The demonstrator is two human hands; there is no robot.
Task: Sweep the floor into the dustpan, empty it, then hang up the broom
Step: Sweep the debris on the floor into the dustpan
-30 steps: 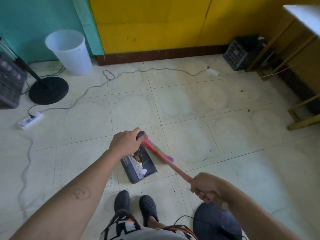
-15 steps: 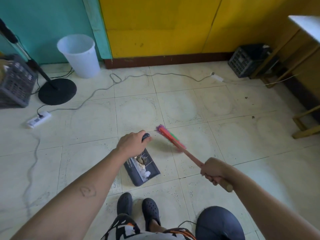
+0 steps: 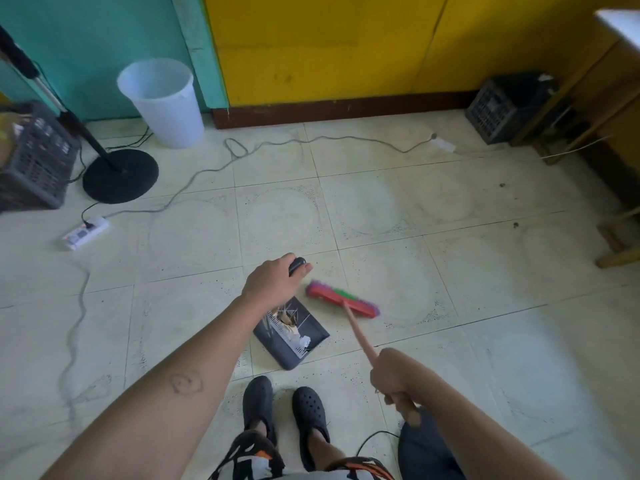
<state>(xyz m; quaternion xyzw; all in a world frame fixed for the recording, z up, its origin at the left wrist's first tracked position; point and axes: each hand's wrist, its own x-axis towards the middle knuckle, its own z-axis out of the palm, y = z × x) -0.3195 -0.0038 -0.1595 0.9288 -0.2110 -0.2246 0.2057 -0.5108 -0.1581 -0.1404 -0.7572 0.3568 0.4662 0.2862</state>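
Gripping the black handle of the dustpan point(image 3: 311, 329) with the left hand point(image 3: 272, 284). Clutching the pinkish stick of the broom point(image 3: 341, 299) in the right hand point(image 3: 393, 375). Resting the dark grey pan, carrying white paper scraps and straw, on the floor point(image 3: 485, 306) before the shoes point(image 3: 258, 400). Holding the red, purple-bristled broom head just right of it.

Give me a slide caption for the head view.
Left hand grips the handle of the littered dustpan; right hand holds the broom, its head beside the pan.
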